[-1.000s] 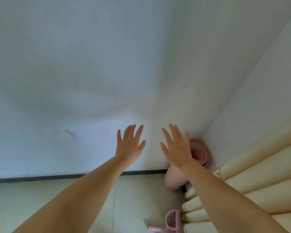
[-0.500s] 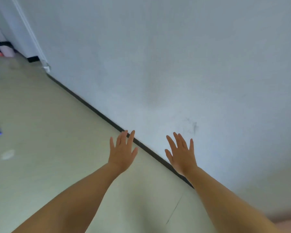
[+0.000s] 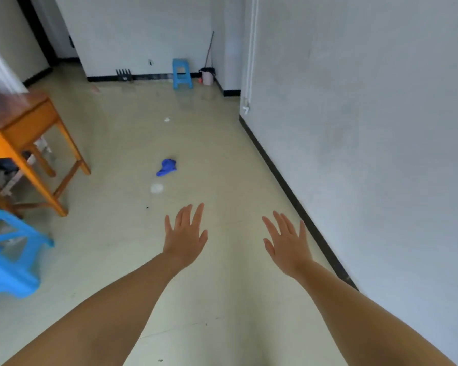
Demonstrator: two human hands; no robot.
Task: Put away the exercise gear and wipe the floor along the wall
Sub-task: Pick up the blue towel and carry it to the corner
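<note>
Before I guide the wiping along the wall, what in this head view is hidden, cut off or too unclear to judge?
- Blue cloth-like item: crumpled, too small to identify.
- White patch beside it: blurred; spill or paper, cannot tell.
- Pink bucket and leaning stick in the far corner: too small to see contents or head.
- Wooden table and near blue stool: cut by the left edge.
- Exercise gear: not in view.

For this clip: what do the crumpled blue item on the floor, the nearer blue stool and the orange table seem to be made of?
The crumpled blue item looks like soft cloth: limp, folded, matte; it is too small to be sure. The nearer blue stool appears to be moulded plastic: uniform colour, cut-out sides, slight sheen. The orange table looks like varnished wood, with square legs, rails and a glossy top.
</note>
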